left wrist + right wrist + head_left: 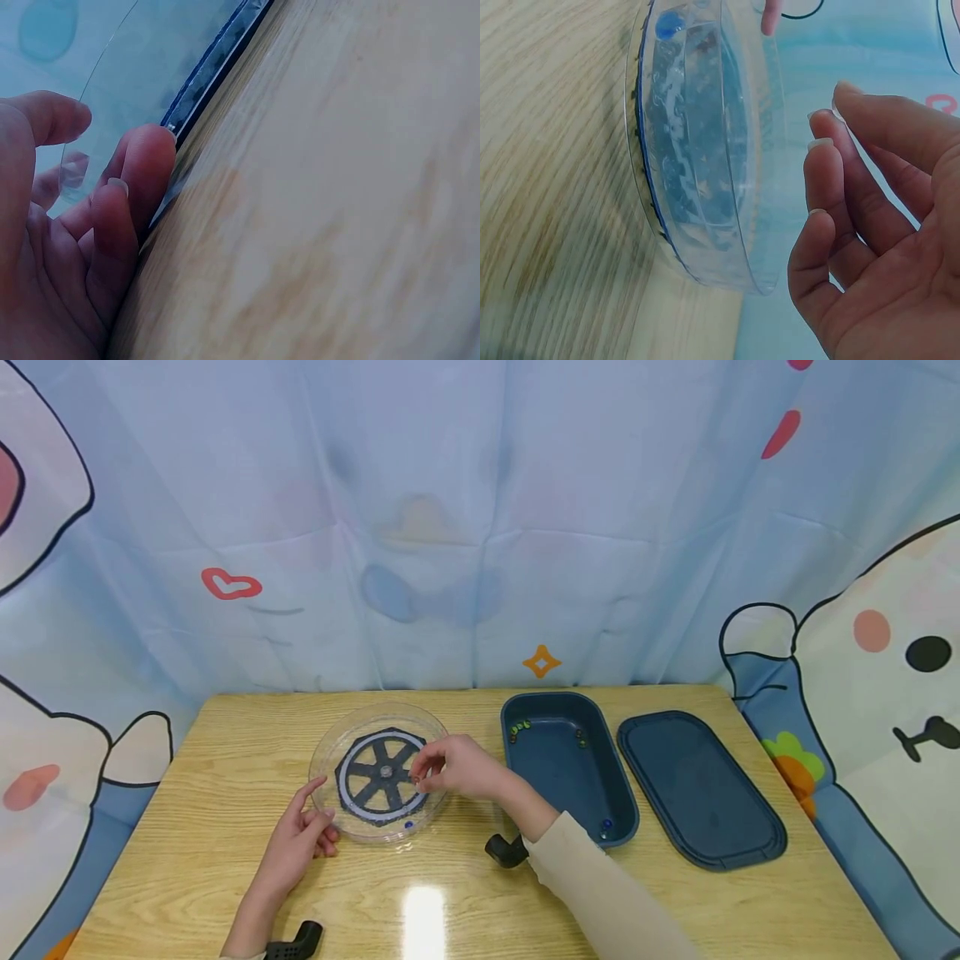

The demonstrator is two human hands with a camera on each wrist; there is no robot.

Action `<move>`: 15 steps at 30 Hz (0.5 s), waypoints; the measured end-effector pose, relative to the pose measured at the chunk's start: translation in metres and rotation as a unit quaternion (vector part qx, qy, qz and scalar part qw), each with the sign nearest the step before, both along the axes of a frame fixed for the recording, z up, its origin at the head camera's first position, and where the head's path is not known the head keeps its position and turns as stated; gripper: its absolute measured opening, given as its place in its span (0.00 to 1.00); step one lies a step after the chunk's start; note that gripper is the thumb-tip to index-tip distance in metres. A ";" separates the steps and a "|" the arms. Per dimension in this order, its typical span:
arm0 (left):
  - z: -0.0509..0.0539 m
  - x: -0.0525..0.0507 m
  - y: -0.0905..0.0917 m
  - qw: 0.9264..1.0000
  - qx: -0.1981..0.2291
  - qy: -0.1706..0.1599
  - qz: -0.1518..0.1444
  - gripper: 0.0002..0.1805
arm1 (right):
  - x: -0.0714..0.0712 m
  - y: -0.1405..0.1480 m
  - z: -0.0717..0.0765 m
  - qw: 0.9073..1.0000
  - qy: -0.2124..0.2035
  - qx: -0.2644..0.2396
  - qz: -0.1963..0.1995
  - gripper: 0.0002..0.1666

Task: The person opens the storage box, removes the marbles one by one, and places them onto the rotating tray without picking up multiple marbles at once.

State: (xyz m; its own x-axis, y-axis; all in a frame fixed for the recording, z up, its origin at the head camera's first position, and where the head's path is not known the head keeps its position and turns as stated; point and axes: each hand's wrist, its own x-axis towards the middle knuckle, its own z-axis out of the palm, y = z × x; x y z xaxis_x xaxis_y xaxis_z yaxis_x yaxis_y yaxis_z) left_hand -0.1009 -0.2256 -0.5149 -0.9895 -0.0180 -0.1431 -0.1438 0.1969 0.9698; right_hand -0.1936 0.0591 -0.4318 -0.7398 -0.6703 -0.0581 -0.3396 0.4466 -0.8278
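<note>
Clearly enough, a round clear dish (pixel 347 828) lies left of centre in the lower half of the head view, on a wood-grain table (pixel 187 827). Inside it shows a dark six-spoked wheel pattern (pixel 363 770) with a pale ring, and a blue marble (pixel 408 825) near the dish's lower edge.

The left hand (pixel 296 835), at lower left, rests relaxed fingers and thumb against the outside of the dish, its grasp loose. The right hand (pixel 461 768) is above the dish's right side, thumb and forefinger drawn together; a small reddish-brown spot (pixel 416 779) shows at these fingertips, but I cannot tell whether they grasp it or it lies in the dish.

Right of centre stands a dark blue tub (pixel 562 777) with rounded corners, holding green marbles (pixel 521 728) at its upper left, brownish marbles (pixel 581 740) at its upper right and blue marbles (pixel 606 827) near its bottom end. A matching lid (pixel 701 789) lies just beside it, farther right. The pale blue curtain (pixel 420 443) behind carries pictorial prints: a red heart outline (pixel 231 596) at left, an orange four-pointed star (pixel 529 662) near the middle and a white bear (pixel 885 693) at right.
</note>
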 end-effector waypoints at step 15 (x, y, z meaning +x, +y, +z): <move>-0.003 -0.001 -0.001 1.000 0.005 -0.003 0.003 0.30 | 0.000 0.005 0.008 1.000 -0.007 0.010 -0.013 0.09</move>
